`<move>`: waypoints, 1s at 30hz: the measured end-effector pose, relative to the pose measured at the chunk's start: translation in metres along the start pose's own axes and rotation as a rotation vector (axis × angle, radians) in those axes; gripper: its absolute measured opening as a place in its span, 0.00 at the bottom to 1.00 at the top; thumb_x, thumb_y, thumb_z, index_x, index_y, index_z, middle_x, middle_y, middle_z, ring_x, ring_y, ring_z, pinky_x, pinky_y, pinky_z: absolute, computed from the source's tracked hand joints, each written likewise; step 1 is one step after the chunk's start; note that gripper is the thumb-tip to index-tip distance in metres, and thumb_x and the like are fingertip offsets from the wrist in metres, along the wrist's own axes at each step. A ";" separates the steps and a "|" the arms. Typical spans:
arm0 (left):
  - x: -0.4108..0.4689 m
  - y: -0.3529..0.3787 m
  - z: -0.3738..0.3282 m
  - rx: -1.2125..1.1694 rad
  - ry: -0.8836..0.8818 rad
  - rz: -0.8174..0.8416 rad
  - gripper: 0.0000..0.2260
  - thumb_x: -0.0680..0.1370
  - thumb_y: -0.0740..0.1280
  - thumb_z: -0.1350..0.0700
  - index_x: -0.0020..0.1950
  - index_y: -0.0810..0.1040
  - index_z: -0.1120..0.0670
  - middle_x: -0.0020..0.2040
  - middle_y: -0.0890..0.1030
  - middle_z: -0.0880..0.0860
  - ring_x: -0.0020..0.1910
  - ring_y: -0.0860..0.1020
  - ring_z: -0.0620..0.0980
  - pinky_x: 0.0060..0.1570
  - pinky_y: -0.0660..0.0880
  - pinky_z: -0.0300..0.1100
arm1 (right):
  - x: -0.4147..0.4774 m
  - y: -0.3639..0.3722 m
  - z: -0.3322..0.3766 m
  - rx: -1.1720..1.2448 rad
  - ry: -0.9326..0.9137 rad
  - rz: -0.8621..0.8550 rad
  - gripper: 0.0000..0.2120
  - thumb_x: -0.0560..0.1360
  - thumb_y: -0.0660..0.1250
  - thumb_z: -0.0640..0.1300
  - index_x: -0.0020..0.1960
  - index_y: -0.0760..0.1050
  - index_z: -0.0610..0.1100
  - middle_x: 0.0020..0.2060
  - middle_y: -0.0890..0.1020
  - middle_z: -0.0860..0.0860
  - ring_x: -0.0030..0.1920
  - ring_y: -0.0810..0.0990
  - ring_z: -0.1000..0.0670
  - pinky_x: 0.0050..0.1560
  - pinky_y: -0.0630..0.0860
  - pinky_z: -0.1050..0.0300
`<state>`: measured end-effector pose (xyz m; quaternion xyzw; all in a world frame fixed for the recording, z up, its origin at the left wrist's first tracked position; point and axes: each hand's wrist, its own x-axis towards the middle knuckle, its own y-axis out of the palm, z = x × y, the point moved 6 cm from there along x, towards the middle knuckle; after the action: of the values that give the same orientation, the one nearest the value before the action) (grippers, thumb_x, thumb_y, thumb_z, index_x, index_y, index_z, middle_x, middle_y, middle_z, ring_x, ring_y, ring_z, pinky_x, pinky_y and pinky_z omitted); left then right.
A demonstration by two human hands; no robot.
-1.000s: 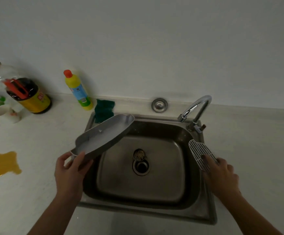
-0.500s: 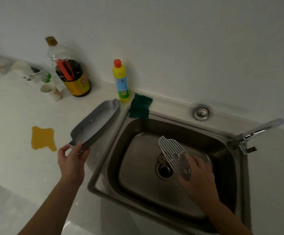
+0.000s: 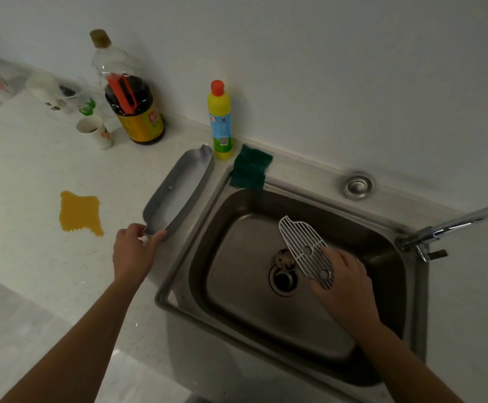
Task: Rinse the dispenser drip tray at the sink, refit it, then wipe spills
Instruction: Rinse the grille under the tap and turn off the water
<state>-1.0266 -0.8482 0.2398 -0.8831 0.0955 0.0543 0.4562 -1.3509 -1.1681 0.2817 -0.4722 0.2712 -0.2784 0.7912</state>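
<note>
Currently: left hand (image 3: 132, 254) gripping grey drip tray (image 3: 178, 193) on counter (image 3: 33, 257); right hand (image 3: 344, 283) holding slotted grille (image 3: 303, 248) over sink (image 3: 178, 286)

A grey tray (image 3: 178, 193) sits at the left hand (image 3: 133, 255); a white slotted grate (image 3: 303, 248) at the right hand (image 3: 343, 283). Beyond the left hand: an orange-yellow spill (image 3: 79, 212), a green sponge (image 3: 250, 168), and a yellow, red-capped bottle (image 3: 220, 120).
</note>
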 end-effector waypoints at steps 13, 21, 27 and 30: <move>-0.103 0.096 -0.152 -0.541 0.151 0.579 0.07 0.82 0.65 0.43 0.54 0.80 0.44 0.47 0.86 0.48 0.45 0.86 0.48 0.41 0.82 0.41 | -0.013 -0.021 -0.022 -0.044 -0.167 0.008 0.39 0.71 0.75 0.55 0.78 0.64 0.54 0.73 0.72 0.51 0.71 0.69 0.46 0.71 0.68 0.35; -0.150 0.178 -0.195 -0.662 0.019 0.827 0.08 0.85 0.64 0.56 0.55 0.82 0.56 0.50 0.88 0.57 0.48 0.88 0.55 0.41 0.84 0.45 | -0.014 -0.036 -0.053 -0.106 -0.161 0.111 0.41 0.75 0.70 0.64 0.82 0.57 0.54 0.78 0.65 0.52 0.76 0.65 0.47 0.75 0.65 0.41; -0.152 0.195 -0.190 -0.700 -0.054 0.781 0.10 0.86 0.61 0.56 0.56 0.80 0.59 0.49 0.88 0.56 0.48 0.88 0.54 0.41 0.84 0.42 | 0.012 -0.080 -0.138 -0.021 0.209 -0.091 0.22 0.78 0.68 0.55 0.70 0.67 0.52 0.57 0.81 0.48 0.55 0.83 0.44 0.55 0.80 0.45; -0.151 0.199 -0.188 -0.763 -0.128 0.741 0.10 0.86 0.60 0.57 0.55 0.80 0.59 0.49 0.88 0.57 0.47 0.88 0.53 0.39 0.84 0.41 | 0.029 -0.097 -0.180 -0.014 0.362 -0.187 0.21 0.80 0.67 0.54 0.68 0.63 0.50 0.48 0.81 0.48 0.43 0.82 0.44 0.42 0.76 0.52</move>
<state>-1.2161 -1.0963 0.2177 -0.8881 0.3464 0.2964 0.0580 -1.4729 -1.3348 0.2906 -0.4431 0.3659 -0.4291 0.6968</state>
